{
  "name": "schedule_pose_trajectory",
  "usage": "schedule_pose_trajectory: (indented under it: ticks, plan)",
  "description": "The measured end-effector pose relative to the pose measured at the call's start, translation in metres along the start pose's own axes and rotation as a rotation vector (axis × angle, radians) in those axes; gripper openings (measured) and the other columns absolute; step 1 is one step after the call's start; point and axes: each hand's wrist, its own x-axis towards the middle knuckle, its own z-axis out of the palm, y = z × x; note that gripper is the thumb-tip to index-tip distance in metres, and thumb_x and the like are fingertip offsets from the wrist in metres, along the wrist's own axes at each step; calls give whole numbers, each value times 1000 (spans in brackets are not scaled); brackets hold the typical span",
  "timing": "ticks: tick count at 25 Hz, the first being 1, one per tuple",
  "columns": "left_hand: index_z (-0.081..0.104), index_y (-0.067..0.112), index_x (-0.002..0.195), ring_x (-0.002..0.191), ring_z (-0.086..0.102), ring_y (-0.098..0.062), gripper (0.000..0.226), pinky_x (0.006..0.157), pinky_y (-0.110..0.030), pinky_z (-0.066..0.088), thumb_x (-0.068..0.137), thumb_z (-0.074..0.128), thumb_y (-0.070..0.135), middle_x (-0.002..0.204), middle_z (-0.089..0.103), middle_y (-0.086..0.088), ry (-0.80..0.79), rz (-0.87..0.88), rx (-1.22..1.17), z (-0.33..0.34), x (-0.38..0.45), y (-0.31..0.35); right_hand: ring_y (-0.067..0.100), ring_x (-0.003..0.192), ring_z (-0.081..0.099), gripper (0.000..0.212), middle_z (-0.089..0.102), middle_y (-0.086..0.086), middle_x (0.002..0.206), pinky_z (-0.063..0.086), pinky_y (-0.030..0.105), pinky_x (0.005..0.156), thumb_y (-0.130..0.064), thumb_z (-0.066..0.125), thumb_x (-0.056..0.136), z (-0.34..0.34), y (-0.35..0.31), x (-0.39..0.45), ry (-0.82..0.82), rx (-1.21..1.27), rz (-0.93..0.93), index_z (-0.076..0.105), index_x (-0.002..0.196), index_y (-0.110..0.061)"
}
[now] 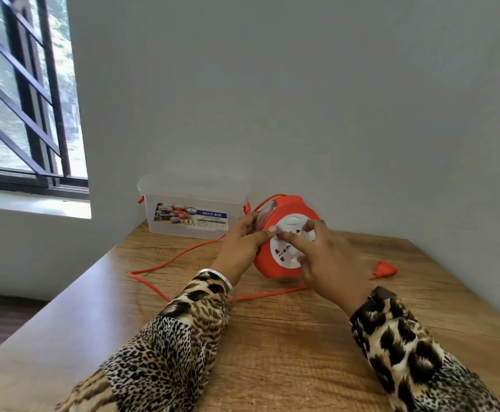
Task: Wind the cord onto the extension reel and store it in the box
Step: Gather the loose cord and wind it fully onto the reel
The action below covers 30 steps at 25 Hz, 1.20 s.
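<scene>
The extension reel (284, 236) stands on edge on the table (272, 337), socket face toward the person. Left hand (242, 242) grips its left rim; right hand (323, 257) fingers (294, 237) curl onto the white face. Loose cord (165, 264) trails left, plug (387, 269) lies right. The lidded box (192, 209) stands behind-left.

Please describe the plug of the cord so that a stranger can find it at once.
On the wooden table, look right of the red reel held by both hands. The plug lies alone there near the wall, small, red and cone-shaped.
</scene>
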Motion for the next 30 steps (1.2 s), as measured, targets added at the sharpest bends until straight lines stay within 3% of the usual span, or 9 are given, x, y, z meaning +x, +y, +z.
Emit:
schedule_pose_trajectory:
  ticks: [3,7,11,15,18,22,24,27,30]
  plan:
    - [60,22,127,95,72,-13,39,69,-23,58,89,67,15,111,73,1,-8,-21,44,-7,3,2,30,101,58,78,39,19,142,50,38,75,-17,58,86,14,2,-1,-49,-80,-19,18,144,-50]
    - [53,27,131,93,71,-18,57,67,-35,61,81,75,8,110,68,5,-75,-97,238,-7,1,-1,30,89,62,66,38,21,141,51,36,68,-17,57,86,20,10,-2,-40,-27,13,31,141,-43]
    - [52,26,126,78,73,-13,55,64,-42,62,80,75,7,98,66,7,-39,-40,303,0,-2,-3,28,71,65,58,59,21,119,46,38,67,-17,62,83,22,12,-4,67,-106,22,45,134,-38]
    - [49,37,122,71,71,-5,58,58,-33,61,81,73,4,94,63,9,-21,82,345,6,-7,-1,25,60,62,55,68,7,90,44,37,66,-34,58,84,18,9,-5,163,-64,113,41,135,-39]
    - [51,27,132,80,70,-9,58,60,-22,57,83,72,3,108,62,-4,11,144,277,20,-10,-5,22,66,65,57,70,0,81,52,33,61,-51,60,79,12,6,-4,277,213,359,43,132,-39]
    - [47,29,138,106,63,-21,65,85,-41,58,82,75,13,122,57,-6,59,212,370,34,-11,-12,-3,77,62,62,67,-9,99,49,18,61,-51,70,75,10,1,-2,274,907,729,49,130,-34]
    - [49,30,137,109,60,-20,64,88,-43,57,82,75,11,121,56,-3,65,237,404,36,-12,-14,1,65,58,47,69,1,106,44,19,55,-46,70,78,5,0,1,218,1368,953,55,119,-29]
    - [48,32,137,106,61,-21,64,85,-45,58,82,74,11,121,55,-3,39,220,389,37,-12,-16,7,34,36,32,75,9,82,27,21,40,-49,59,87,-3,1,0,61,1823,1210,58,104,-22]
    - [49,29,133,91,69,-16,59,66,-33,61,83,74,9,114,61,-5,11,169,307,35,-10,-15,7,32,35,26,75,9,81,28,22,42,-39,55,92,-6,2,-3,38,1902,1178,57,106,-18]
